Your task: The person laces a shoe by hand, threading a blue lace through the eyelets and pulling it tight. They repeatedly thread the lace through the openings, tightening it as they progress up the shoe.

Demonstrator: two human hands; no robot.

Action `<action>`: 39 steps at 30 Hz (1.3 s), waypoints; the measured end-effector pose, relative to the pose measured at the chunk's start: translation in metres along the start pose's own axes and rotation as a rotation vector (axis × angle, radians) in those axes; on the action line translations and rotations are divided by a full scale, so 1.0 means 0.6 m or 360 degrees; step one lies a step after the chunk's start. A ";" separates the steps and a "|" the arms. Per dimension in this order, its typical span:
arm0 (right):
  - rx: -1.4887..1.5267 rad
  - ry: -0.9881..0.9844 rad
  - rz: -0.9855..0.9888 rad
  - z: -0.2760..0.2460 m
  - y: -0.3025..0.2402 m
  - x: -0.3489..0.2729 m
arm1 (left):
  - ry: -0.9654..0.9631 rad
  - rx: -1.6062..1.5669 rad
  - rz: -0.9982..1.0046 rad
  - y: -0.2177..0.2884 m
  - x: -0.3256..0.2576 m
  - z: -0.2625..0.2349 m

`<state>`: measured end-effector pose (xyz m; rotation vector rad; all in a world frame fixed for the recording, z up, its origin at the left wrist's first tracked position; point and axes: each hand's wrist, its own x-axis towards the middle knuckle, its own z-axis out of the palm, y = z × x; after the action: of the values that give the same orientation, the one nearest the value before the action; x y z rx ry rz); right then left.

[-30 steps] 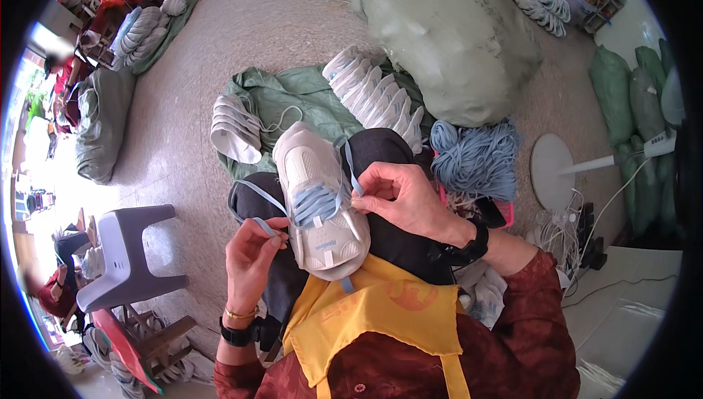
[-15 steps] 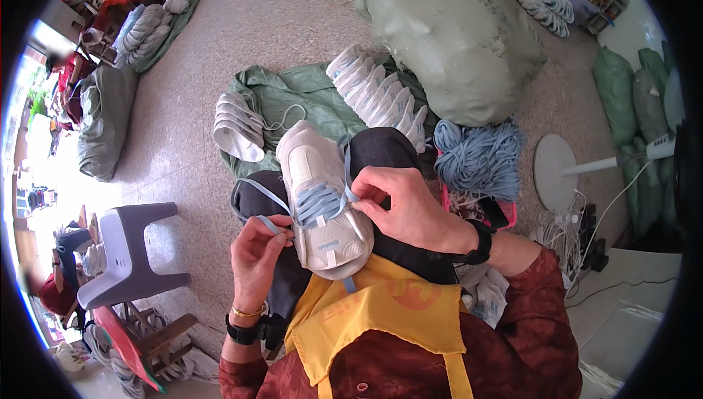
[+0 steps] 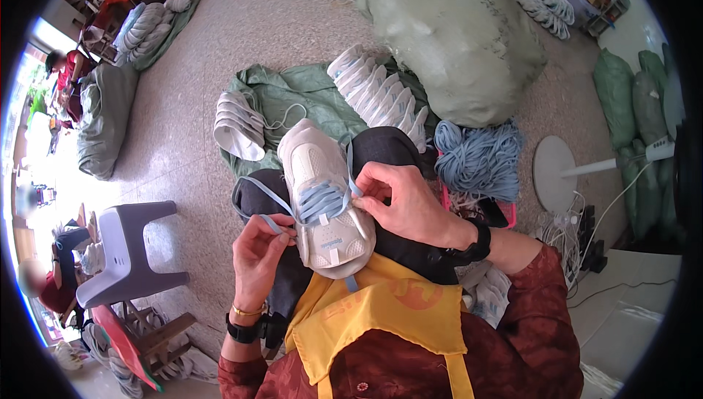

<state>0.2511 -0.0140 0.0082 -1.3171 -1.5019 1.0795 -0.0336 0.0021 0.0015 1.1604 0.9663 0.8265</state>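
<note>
A white shoe upper (image 3: 338, 241) lies across my lap between my knees, its toe pointing away from me. Pale blue shoelace (image 3: 322, 200) crosses its middle in several rows. My left hand (image 3: 258, 252), beside the upper's left edge, pinches one loose end of the lace, which loops out over my left knee. On the other side my right hand (image 3: 401, 205) pinches the lace close to the eyelets, with a length of it rising above the fingers. The fingertips of both hands are close to the upper; whether they touch it I cannot tell.
Stacked white shoe uppers (image 3: 377, 95) and a smaller stack (image 3: 239, 127) lie on a green sheet (image 3: 282, 91). Blue laces (image 3: 480, 157) fill a pink basket (image 3: 512, 216) at right. Beyond is a big bulging sack (image 3: 454, 40). A grey stool (image 3: 128, 249) stands left; people sit farther off.
Almost nothing differs. The upper and both hands have shifted very slightly to the right, with the lace still pinched in each hand.
</note>
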 end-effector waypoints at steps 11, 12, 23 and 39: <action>0.0104 0.0021 0.0113 -0.002 0.003 -0.009 | 0.0029 -0.0067 -0.0007 0.000 0.008 0.006; 0.0124 0.0029 0.0112 -0.002 0.006 -0.010 | 0.0026 -0.0086 0.0003 -0.002 0.011 0.008; 0.0128 -0.0098 0.0218 0.001 0.016 -0.008 | 0.0035 -0.0270 0.0185 -0.023 0.015 0.017; 0.0018 0.0104 0.0245 0.008 0.007 -0.008 | 0.0157 0.0061 0.0032 -0.028 0.011 0.028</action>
<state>0.2482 -0.0188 0.0027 -1.4651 -1.3621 1.1287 -0.0148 -0.0017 -0.0139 1.1726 1.0570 0.8913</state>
